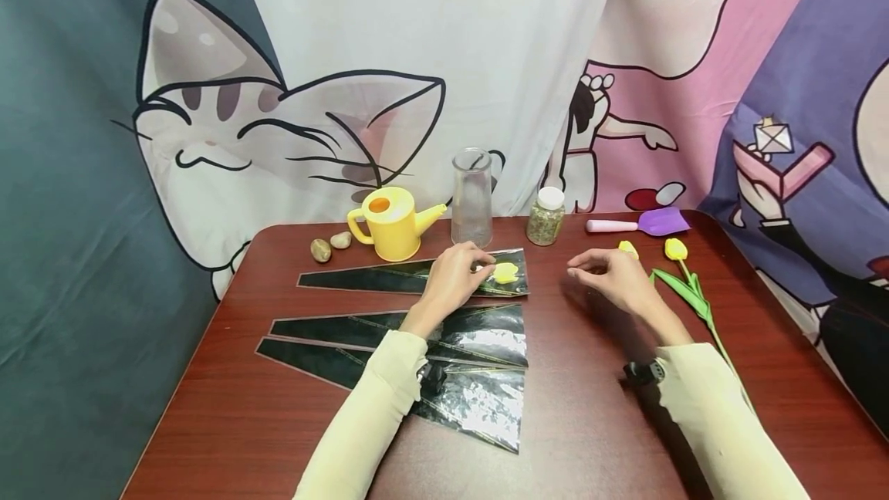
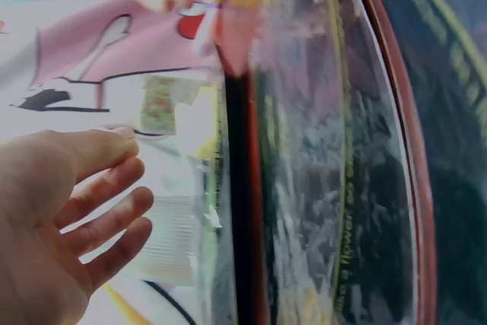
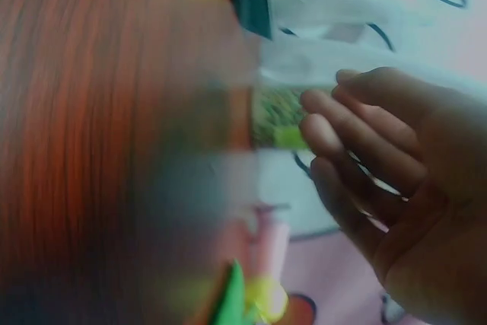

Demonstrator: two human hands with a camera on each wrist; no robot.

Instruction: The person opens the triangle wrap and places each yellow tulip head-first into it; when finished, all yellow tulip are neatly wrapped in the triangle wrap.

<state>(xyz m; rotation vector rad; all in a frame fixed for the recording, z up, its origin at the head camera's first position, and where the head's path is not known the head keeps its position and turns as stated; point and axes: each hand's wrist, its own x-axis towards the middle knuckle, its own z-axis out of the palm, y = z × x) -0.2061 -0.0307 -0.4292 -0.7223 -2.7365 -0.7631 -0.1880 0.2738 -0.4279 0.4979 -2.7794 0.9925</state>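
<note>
Looking down from the head view, the left hand (image 1: pixel 454 278) rests on the farthest of three dark, glossy wrapping sheets (image 1: pixel 389 278), its fingers loosely extended beside a yellow flower head (image 1: pixel 505 272) that lies at the sheet's wide end; the fingertips appear to touch or nearly touch it, but no pinch is plain. That sheet's long axis runs left to right across the table (image 1: pixel 590 407), narrowing to the left, so the flower sits just right of the left hand, between the two hands but closer to the left. The right hand (image 1: pixel 611 275) hovers relaxed and holds nothing, with two yellow tulips (image 1: pixel 677 253) on green stems just to its right. From the left wrist, the left hand's fingers (image 2: pixel 106 203) spread straight and bare, the shiny sheet blurred alongside. From the right wrist, the right hand's fingers (image 3: pixel 358 150) are gently curved around nothing, with much of the picture too blurred to read.
</note>
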